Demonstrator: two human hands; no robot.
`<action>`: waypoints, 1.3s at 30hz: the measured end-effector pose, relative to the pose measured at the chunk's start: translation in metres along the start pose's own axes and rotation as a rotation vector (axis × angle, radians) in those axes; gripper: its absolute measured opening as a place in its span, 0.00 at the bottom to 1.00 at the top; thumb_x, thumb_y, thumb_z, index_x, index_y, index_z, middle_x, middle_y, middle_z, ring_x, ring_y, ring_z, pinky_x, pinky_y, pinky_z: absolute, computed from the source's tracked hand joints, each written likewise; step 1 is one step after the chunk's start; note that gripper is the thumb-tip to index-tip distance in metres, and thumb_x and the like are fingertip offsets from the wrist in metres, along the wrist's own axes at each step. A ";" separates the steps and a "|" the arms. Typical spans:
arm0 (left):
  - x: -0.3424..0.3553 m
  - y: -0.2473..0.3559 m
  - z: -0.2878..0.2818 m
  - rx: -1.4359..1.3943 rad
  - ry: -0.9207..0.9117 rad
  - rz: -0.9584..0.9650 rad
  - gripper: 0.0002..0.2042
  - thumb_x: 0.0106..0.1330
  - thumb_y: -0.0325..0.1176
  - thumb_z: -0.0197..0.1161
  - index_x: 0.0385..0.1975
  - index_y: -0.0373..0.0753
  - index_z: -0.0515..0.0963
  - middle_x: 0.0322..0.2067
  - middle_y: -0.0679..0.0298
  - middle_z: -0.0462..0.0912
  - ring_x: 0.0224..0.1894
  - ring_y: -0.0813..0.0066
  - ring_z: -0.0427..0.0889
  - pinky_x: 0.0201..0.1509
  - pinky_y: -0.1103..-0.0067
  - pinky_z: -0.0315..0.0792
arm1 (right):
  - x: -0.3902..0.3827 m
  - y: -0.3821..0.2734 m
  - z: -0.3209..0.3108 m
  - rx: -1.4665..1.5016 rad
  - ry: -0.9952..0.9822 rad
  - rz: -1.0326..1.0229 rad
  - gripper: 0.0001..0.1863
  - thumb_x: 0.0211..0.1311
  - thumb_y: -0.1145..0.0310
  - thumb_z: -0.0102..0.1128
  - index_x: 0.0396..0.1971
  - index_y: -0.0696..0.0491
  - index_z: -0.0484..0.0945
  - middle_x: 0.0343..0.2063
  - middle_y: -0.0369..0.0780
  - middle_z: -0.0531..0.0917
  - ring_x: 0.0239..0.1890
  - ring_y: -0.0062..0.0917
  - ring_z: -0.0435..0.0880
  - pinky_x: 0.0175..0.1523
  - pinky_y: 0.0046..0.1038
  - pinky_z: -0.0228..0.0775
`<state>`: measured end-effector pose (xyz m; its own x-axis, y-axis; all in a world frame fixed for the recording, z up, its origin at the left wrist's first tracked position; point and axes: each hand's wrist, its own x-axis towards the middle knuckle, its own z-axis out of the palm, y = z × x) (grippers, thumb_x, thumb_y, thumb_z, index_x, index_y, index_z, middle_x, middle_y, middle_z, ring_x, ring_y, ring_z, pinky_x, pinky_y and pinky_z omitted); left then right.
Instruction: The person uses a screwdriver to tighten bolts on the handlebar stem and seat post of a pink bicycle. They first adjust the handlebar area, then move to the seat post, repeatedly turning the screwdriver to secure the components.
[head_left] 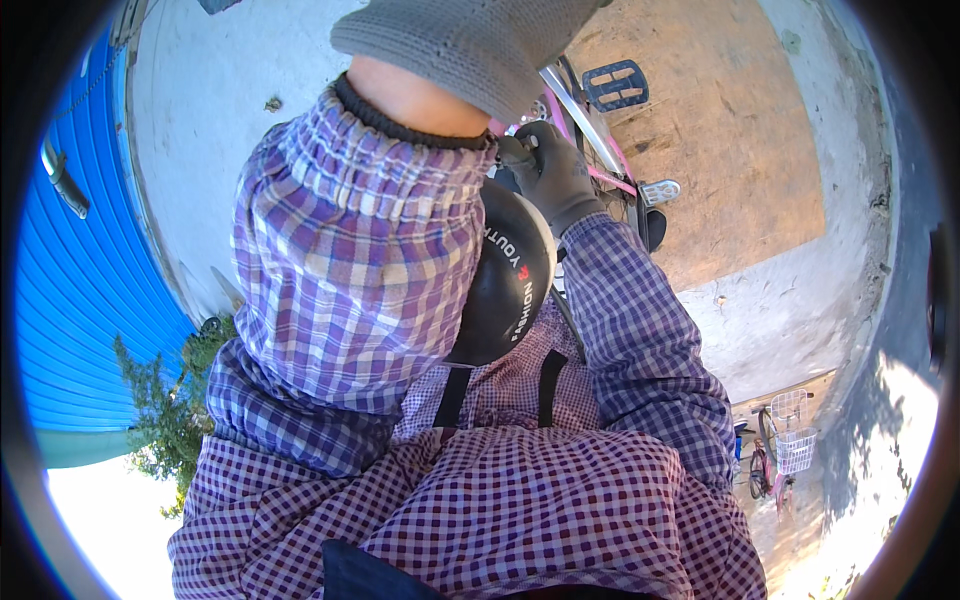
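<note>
A pink bicycle (pixel 612 181) with a black saddle (pixel 505 285) stands close in front of me; the saddle is partly behind my left sleeve. My left hand (pixel 470 50), in a grey knit glove, reaches across the top of the view above the bicycle. Its fingers are cut off or hidden. Beside the pink frame, just past the saddle, my right hand (pixel 558 178) in a grey glove has its fingers curled and closed. What they hold is hidden by the glove and my left arm. A silver pedal (pixel 660 192) lies to the right of that hand.
A dark blue-black flat pedal (pixel 615 86) shows against a brown board (pixel 730 140) on the pale ground. At lower right is another bicycle with a white wire basket (pixel 796 450). A blue ribbed sheet (pixel 75 270) and a green plant (pixel 165 400) border the left.
</note>
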<state>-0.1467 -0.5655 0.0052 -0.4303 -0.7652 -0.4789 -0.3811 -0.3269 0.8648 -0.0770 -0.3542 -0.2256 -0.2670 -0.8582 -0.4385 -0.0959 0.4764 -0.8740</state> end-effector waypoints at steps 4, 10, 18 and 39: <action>0.006 -0.015 -0.004 -0.074 0.002 0.013 0.14 0.71 0.35 0.68 0.43 0.29 0.80 0.28 0.66 0.78 0.28 0.78 0.79 0.34 0.78 0.76 | -0.001 0.002 -0.003 0.430 0.035 0.173 0.26 0.69 0.46 0.65 0.49 0.56 0.81 0.39 0.44 0.85 0.40 0.32 0.85 0.45 0.35 0.76; 0.013 -0.018 -0.008 -0.042 -0.038 0.065 0.14 0.71 0.36 0.69 0.43 0.29 0.80 0.29 0.65 0.79 0.29 0.78 0.80 0.33 0.79 0.76 | 0.012 0.000 -0.011 0.493 0.118 0.893 0.26 0.74 0.43 0.56 0.49 0.53 0.81 0.39 0.36 0.85 0.38 0.21 0.86 0.40 0.29 0.79; 0.006 -0.017 -0.011 -0.081 -0.064 0.082 0.12 0.72 0.35 0.68 0.42 0.30 0.81 0.28 0.65 0.79 0.29 0.78 0.80 0.33 0.79 0.76 | 0.004 0.001 -0.020 0.883 0.034 0.830 0.18 0.70 0.51 0.67 0.44 0.52 0.83 0.26 0.34 0.84 0.20 0.18 0.78 0.27 0.24 0.73; 0.004 -0.011 -0.021 -0.263 -0.221 0.015 0.13 0.71 0.32 0.67 0.45 0.27 0.79 0.27 0.67 0.74 0.25 0.82 0.70 0.33 0.80 0.73 | 0.065 -0.015 -0.035 0.726 0.074 0.452 0.16 0.69 0.59 0.69 0.41 0.59 0.87 0.25 0.32 0.84 0.20 0.14 0.75 0.24 0.21 0.68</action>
<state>-0.1274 -0.5766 -0.0029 -0.6119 -0.6417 -0.4624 -0.1619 -0.4706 0.8673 -0.1270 -0.4103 -0.2339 -0.1961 -0.5888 -0.7842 0.6658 0.5072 -0.5473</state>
